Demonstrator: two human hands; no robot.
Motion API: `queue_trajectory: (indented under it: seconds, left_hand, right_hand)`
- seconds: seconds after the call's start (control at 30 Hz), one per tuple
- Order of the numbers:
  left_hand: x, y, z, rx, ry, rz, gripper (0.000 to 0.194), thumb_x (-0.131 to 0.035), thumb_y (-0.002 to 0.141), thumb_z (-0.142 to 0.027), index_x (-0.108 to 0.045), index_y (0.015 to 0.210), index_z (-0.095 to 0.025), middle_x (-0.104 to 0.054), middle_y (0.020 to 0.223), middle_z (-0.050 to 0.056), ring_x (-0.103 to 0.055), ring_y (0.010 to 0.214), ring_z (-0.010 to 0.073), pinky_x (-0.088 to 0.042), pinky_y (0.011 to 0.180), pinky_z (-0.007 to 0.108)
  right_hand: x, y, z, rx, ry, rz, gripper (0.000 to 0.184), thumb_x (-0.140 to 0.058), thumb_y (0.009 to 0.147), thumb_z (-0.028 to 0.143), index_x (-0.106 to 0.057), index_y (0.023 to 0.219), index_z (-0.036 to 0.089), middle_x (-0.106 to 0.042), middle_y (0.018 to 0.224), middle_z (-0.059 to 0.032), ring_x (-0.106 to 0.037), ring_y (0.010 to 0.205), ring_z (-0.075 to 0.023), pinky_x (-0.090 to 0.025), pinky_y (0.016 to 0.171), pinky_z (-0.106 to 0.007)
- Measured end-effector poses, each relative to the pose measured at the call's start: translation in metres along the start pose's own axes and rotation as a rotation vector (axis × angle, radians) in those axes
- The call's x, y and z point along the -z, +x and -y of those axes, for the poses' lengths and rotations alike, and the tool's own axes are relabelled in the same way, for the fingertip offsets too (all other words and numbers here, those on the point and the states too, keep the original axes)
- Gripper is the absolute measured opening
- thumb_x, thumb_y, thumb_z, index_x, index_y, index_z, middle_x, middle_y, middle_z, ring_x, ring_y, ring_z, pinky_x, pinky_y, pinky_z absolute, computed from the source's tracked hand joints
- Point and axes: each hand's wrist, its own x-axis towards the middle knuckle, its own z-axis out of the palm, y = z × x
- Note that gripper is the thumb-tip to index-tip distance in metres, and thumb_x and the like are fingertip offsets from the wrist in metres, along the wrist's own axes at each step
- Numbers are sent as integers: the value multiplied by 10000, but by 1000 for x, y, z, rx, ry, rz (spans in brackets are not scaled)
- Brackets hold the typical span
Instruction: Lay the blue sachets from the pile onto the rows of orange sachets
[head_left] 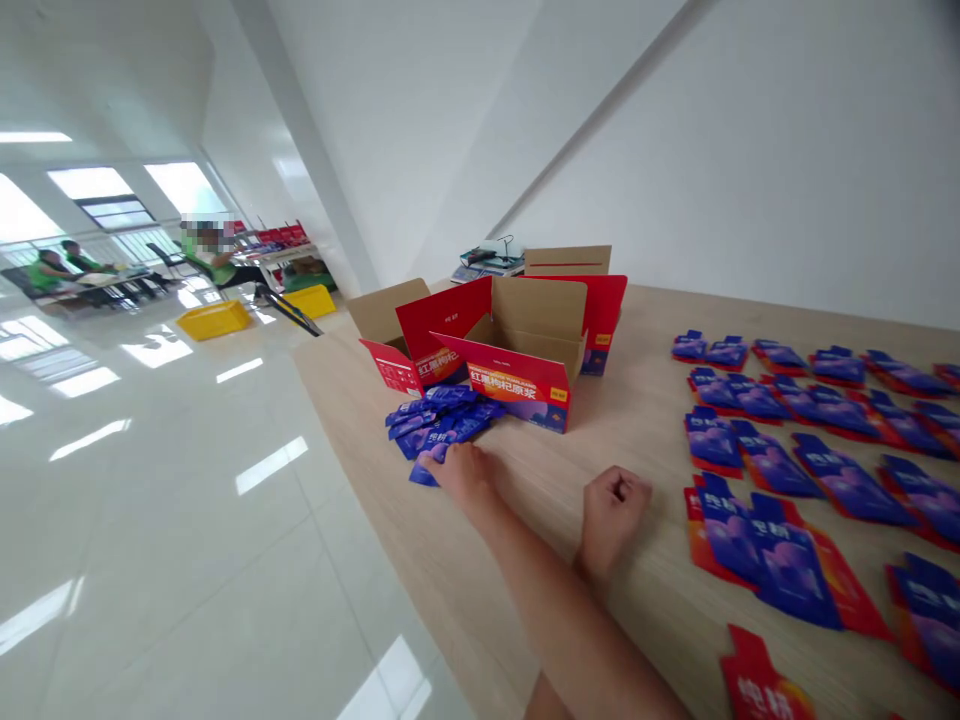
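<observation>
My forearms cross, the right one over the left. My right hand (463, 474) reaches to the near end of a pile of blue-purple pouches (435, 415), its fingers closed on the edge of the nearest pouch (424, 473). My left hand (613, 508) rests on the wooden table as a loose fist, with nothing visible in it. Just behind the pile stands an open red cardboard box (517, 388) with Chinese print and raised flaps. Its inside bottom is hidden. Another open red box (394, 368) stands at its left.
Rows of blue and red pouches (772, 460) cover the table's right side. A third red box (600, 310) and a small heap of papers and cables (487, 258) are behind. The table edge drops to a shiny floor at left, with yellow crates (214, 320) and seated people beyond.
</observation>
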Motion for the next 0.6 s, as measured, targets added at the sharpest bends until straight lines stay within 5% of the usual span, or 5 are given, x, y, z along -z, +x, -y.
queue_trajectory:
  seconds: [0.1,0.33,0.47,0.6]
  left_hand:
    - [-1,-1,0,-10,-1,-2,276,-707,809,-430,-663,751,-164,-464,611,-24,-377,574,122,-292,558,260]
    - [-1,-2,-1,-48,83,29,237,-682,833,-386,-661,747,-166,-475,616,-24,-393,578,120,-307,570,264]
    - [1,2,-7,-41,207,22,279,-681,862,-420,-629,729,-180,-472,613,-28,-414,578,123,-321,582,288]
    - [-1,2,-17,-33,335,38,372,-747,838,-537,-627,725,-204,-490,641,-7,-470,586,140,-312,571,321]
  right_hand:
    - [-3,1,-2,-126,-12,-56,618,-540,955,636,-760,1128,85,-746,1165,-248,-710,1114,-370,-525,891,-401]
    - [15,-23,-14,-44,194,-19,322,-604,949,411,-752,1087,162,-782,1103,-126,-721,1011,-252,-487,762,-274]
    - [59,-73,-45,124,263,-5,235,-673,916,429,-721,934,200,-758,896,-32,-677,812,-175,-419,643,-230]
    - [131,-168,-110,97,386,-88,347,-701,886,524,-591,840,198,-640,733,27,-575,655,-120,-375,559,-204]
